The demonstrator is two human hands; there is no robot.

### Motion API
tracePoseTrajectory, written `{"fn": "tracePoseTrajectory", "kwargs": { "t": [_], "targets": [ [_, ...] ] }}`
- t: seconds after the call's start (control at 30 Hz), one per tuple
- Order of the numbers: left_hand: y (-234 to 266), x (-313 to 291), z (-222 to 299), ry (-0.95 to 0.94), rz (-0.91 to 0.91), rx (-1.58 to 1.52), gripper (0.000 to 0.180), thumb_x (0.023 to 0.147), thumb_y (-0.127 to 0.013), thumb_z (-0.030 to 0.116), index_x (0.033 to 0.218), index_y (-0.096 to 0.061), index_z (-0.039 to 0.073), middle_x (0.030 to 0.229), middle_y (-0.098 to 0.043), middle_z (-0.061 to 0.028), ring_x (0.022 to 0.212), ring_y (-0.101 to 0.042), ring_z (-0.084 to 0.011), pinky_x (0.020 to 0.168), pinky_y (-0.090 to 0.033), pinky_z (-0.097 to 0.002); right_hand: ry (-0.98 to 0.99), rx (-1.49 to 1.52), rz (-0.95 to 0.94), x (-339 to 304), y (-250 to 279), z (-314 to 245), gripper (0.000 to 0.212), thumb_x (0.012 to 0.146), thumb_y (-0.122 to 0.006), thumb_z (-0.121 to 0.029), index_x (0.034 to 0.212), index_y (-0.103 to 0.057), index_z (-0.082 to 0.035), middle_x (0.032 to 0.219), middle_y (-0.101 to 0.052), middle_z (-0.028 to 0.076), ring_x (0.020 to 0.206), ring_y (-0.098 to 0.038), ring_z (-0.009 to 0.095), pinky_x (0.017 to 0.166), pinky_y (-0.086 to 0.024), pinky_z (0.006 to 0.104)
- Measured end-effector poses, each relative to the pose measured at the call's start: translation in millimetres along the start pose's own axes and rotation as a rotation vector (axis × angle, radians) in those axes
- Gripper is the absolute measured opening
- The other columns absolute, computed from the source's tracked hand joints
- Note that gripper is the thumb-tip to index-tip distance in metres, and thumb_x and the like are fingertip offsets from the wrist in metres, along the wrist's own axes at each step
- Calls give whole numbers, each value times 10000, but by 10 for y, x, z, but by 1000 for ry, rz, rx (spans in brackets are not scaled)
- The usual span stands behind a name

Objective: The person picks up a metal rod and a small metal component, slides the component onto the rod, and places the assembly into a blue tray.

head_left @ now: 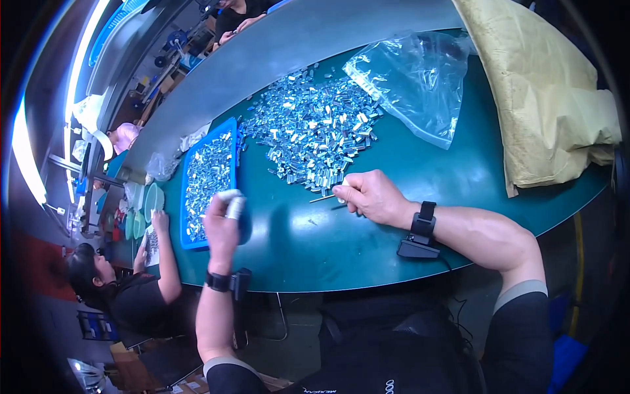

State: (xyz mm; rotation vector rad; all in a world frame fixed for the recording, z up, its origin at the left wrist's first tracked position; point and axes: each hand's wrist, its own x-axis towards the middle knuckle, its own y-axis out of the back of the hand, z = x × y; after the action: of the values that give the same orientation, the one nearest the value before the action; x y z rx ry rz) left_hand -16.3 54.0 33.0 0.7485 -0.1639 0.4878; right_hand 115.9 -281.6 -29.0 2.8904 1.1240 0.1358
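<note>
My right hand (375, 197) is closed around a thin metal rod (321, 199), whose end points left over the green table (328, 256). Just beyond it spreads a loose heap of small shiny metal pieces (315, 128). My left hand (223, 223), with white coverings on its fingertips, is over the near right side of a blue tray (235, 157). That tray is filled with similar small metal pieces (207, 171). Motion smears the left fingers, so their grip and anything in them cannot be made out.
A clear plastic bag (420, 85) lies beyond the heap, and a large yellowish sack (538, 98) stands on the right. At left, a co-worker (131, 295) works beside a pale green bowl (153, 199). Another person (239, 20) sits across the table.
</note>
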Motion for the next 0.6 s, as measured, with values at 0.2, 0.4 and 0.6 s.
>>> {"fn": "tracePoseTrajectory", "kwargs": {
  "t": [0.2, 0.4, 0.6],
  "targets": [
    [353, 165, -198, -316, 210, 735, 304, 904, -754, 47, 1203, -700, 50, 1080, -714, -89, 988, -688, -228, 828, -547, -330, -9, -71, -5, -37, 70, 23, 419, 1026, -622, -353, 759, -674, -34, 636, -684, 69, 592, -664, 181, 581, -485, 354],
    [-903, 105, 370, -386, -172, 364, 283, 865, -772, 41, 1144, -726, 59, 966, -679, -110, 918, -677, -267, 790, -545, -376, -11, -81, 2, -42, 65, 27, 418, 1023, -626, -347, 751, -674, -34, 639, -684, 72, 587, -658, 182, 574, -480, 354],
    [-1192, 105, 464, -442, -167, 479, 288, 820, -782, 8, 1097, -724, 58, 918, -658, -117, 868, -658, -306, 762, -533, -391, -26, -50, -9, -40, 83, 2, 416, 1017, -634, -344, 747, -672, -31, 650, -688, 81, 584, -654, 183, 576, -481, 355]
  ]
}}
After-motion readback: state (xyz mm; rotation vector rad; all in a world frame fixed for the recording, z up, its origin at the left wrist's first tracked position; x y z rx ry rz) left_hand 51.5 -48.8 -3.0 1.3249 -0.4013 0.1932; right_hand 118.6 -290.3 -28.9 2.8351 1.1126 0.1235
